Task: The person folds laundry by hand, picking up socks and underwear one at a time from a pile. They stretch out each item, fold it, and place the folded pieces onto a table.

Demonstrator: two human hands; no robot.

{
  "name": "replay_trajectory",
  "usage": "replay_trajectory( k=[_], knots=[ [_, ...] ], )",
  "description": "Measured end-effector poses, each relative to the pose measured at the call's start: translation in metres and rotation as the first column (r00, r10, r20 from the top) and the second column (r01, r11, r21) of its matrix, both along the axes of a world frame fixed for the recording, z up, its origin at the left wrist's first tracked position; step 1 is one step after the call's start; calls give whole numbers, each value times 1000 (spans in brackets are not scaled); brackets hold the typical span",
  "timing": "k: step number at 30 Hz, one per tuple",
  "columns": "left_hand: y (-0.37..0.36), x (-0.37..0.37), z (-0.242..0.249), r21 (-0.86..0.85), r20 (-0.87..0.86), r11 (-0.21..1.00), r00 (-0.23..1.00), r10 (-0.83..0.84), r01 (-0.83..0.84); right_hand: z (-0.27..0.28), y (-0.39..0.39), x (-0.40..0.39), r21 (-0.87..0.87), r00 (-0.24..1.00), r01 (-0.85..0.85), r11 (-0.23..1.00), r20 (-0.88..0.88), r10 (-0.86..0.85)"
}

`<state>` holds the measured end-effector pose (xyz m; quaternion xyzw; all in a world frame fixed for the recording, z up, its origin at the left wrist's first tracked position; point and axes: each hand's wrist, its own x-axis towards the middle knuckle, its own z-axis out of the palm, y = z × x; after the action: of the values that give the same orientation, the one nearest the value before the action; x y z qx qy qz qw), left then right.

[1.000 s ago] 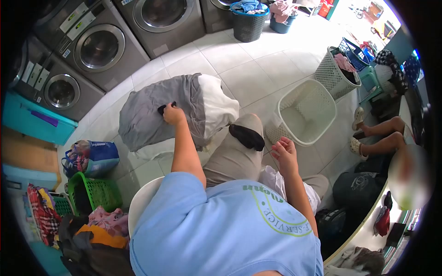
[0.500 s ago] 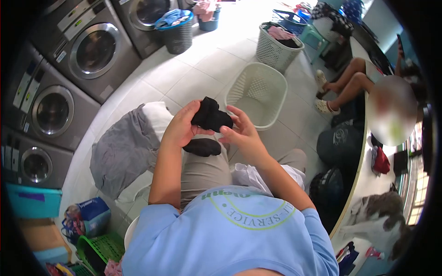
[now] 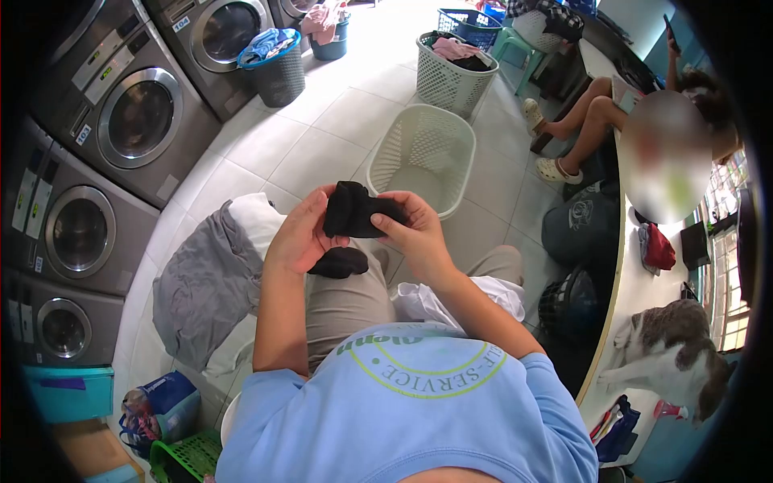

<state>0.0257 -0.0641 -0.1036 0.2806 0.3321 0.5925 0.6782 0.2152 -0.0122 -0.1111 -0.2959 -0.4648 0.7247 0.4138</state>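
A black sock (image 3: 354,211) is stretched between my two hands above my lap. My left hand (image 3: 299,233) closes on its left end, fingers behind the cloth. At the other end my right hand (image 3: 415,233) pinches the sock, with the thumb pressed on top. A second black sock (image 3: 341,262) lies on my left thigh, just below the held one. White cloth (image 3: 459,306) is draped over my right thigh. To the left, a grey garment (image 3: 201,286) and white fabric (image 3: 256,225) lie in a heap. What my left fingers do behind the sock is hidden.
Ahead on the tiled floor stands a white laundry basket (image 3: 423,153). Behind it is a fuller basket (image 3: 455,76) of clothes. Washing machines (image 3: 141,117) line the left. A cat (image 3: 672,342) is on the counter (image 3: 600,394) at right, where a person (image 3: 592,121) sits farther back.
The sock was bunched up and is now drawn out straighter between my hands. My right hand has moved in closer onto it. The whole view has shifted slightly.
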Motion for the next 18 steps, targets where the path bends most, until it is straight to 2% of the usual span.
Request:
replay_trajectory(
  k=[1, 3, 4, 5, 6, 7, 9, 10, 14, 16, 17, 18],
  knots=[
    [-2, 3, 0, 3, 1, 1000, 1000, -2, 2, -1, 0, 0, 70, 1000, 21, 997, 11, -22],
    [-5, 11, 0, 172, -333, 985, 941, 54, 4, -1, -1, 3, 85, 1000, 27, 996, -6, -27],
    [-5, 15, 3, 172, -333, 985, 941, 52, 6, 0, -2, 4, 97, 999, 30, 995, -22, -28],
    [-5, 19, 8, 202, -373, 976, 914, 158, -86, 3, -3, 5, 97, 999, 33, 995, -22, -31],
    [-5, 21, 10, 235, -408, 956, 875, 262, -176, 8, -4, 7, 15, 999, 13, 1000, -39, -12],
    [-4, 20, 9, 235, -408, 956, 875, 260, -175, 11, -5, 8, -67, 998, -9, 998, -57, 5],
    [-1, 17, 9, 217, -422, 924, 823, 380, -315, 8, -4, 9, -67, 996, -31, 997, -89, 25],
    [0, 20, 10, 282, -439, 882, 767, 468, -377, 6, -3, 10, -66, 992, -55, 996, -121, 47],
    [-1, 6, 0, 312, -451, 837, 705, 547, -449, -9, 1, 10, -33, 988, -62, 998, -141, 56],
    [-6, 7, 7, 248, -309, 837, 780, 545, -487, -14, 5, 12, -85, 979, -78, 993, -193, 60],
    [-7, 9, 9, 247, -310, 836, 777, 548, -491, -18, 6, 14, -87, 979, -82, 993, -193, 64],
    [-6, 10, 12, 231, -226, 813, 784, 579, -534, -22, 9, 16, -131, 977, -82, 988, -206, 54]
  ],
)
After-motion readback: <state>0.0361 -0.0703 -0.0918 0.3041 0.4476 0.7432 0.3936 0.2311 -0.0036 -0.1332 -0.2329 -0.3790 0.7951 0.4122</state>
